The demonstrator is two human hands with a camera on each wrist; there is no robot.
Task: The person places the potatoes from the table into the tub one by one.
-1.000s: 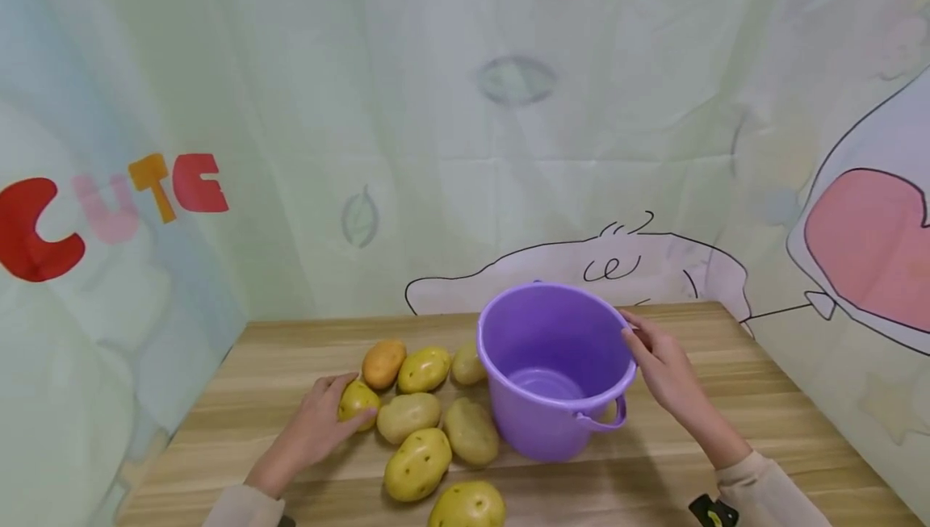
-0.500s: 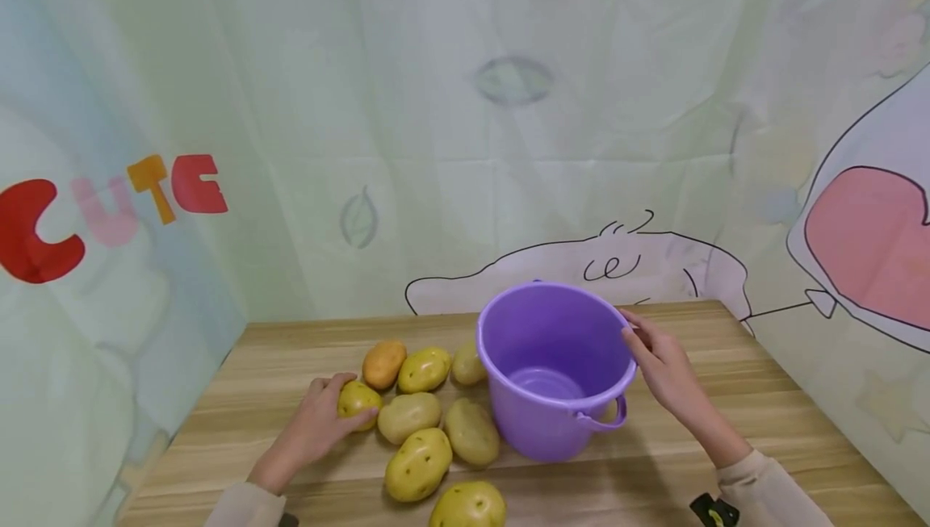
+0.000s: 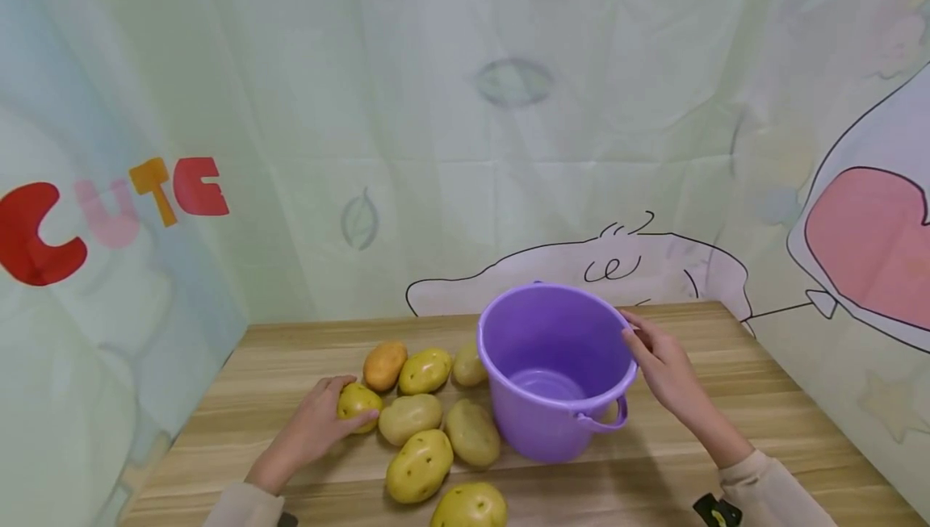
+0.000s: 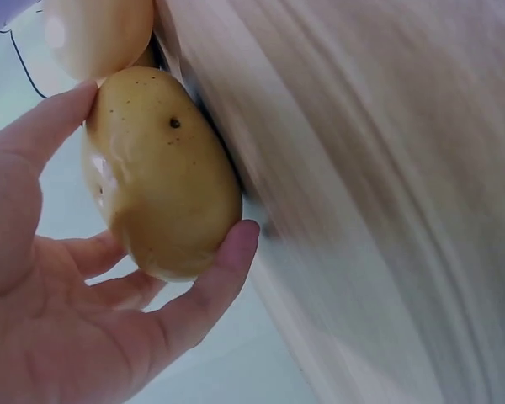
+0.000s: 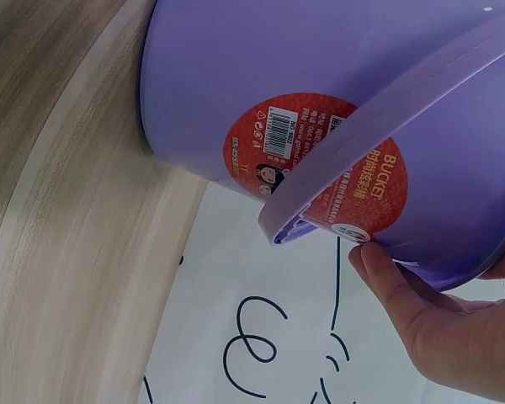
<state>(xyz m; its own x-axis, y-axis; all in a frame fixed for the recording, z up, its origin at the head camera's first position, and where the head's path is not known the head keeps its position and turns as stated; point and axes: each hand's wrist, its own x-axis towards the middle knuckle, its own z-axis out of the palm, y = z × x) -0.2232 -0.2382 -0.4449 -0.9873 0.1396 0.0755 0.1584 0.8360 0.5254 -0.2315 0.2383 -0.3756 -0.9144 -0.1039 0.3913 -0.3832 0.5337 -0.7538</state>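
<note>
My left hand [image 3: 311, 436] grips a yellow potato [image 3: 358, 407] at the left end of a group of potatoes. In the left wrist view the thumb and fingers curve round this potato [image 4: 164, 177], which has small dark spots and lies at the tabletop. On the right, my right hand [image 3: 667, 370] holds the rim of a purple bucket [image 3: 538, 428], thumb on one side and fingers on the other. The bucket stands upright on the table, and its inside shows no contents. A red round label [image 5: 261, 139] is on its outer wall, partly covered by the bucket handle [image 5: 387, 109].
Several more potatoes lie between the left hand and the bucket, among them an orange one [image 3: 385, 365], a pale one [image 3: 472, 432] and a yellow one [image 3: 470, 507] near the front. The wooden table [image 3: 291, 349] meets a printed cloth backdrop [image 3: 436, 148] behind.
</note>
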